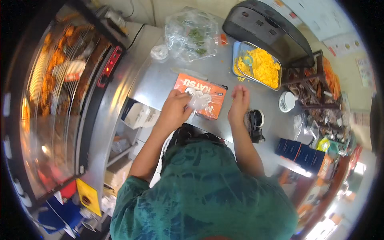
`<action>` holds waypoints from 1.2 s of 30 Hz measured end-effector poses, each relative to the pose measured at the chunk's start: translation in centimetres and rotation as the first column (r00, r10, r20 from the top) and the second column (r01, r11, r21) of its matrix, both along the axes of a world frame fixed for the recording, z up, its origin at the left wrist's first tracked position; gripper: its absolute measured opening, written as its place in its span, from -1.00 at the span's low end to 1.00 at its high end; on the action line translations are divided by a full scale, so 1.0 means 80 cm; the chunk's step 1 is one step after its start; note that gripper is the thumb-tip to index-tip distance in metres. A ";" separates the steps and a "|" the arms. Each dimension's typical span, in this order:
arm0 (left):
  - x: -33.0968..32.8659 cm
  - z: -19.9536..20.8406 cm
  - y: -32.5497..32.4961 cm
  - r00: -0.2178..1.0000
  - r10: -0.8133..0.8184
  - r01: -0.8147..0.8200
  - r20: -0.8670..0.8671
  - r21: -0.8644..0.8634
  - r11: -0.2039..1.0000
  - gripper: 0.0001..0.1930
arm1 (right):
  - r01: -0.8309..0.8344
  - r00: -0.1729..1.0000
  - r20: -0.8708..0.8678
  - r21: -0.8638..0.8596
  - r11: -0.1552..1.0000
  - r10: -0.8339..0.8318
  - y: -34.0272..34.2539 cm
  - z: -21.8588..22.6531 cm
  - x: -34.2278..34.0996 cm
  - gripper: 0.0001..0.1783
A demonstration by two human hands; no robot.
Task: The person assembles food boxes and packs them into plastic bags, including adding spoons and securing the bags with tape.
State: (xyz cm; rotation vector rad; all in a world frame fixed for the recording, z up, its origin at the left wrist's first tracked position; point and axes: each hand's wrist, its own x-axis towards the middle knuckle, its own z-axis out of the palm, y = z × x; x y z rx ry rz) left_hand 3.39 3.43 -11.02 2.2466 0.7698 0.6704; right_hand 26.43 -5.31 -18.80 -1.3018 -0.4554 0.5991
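My left hand (175, 108) is closed, with its fingertips pinching a crumpled clear plastic bag (197, 100). That bag hangs over an orange printed box (218, 100) on the steel counter. The box's far side and right part show; the bag and my hand cover some of the rest. Right of the box, my right hand (239, 103) is raised with its fingers curled together. Whether anything small sits between those fingers cannot be made out. A black tape dispenser (254, 126) stands close beside my right wrist.
A metal tray (281, 82) of yellow shredded food holds a spoon (248, 63). Behind lies a clear bag with green leaves (192, 34). A lit glass food warmer (60, 100) stands left. On the right are a white round tub (287, 101), dark blue boxes (301, 154) and a crowded rack (316, 84).
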 end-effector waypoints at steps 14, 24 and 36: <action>0.072 -0.198 -0.034 0.987 0.045 0.143 0.154 -0.972 0.187 -0.31 | -0.355 0.931 -0.029 -0.300 0.885 0.363 -0.078 -0.115 -0.086 -0.35; 0.208 -0.103 -0.433 0.955 -0.118 0.281 0.273 -0.958 0.058 -0.37 | -0.422 0.638 -0.606 0.240 0.874 0.475 -0.496 -0.111 -0.034 -0.22; 0.455 -0.042 -0.848 0.519 -0.635 0.575 0.573 -0.783 -0.237 -0.53 | 0.786 0.503 -0.371 -0.180 0.592 -0.781 -1.087 0.014 0.224 -0.26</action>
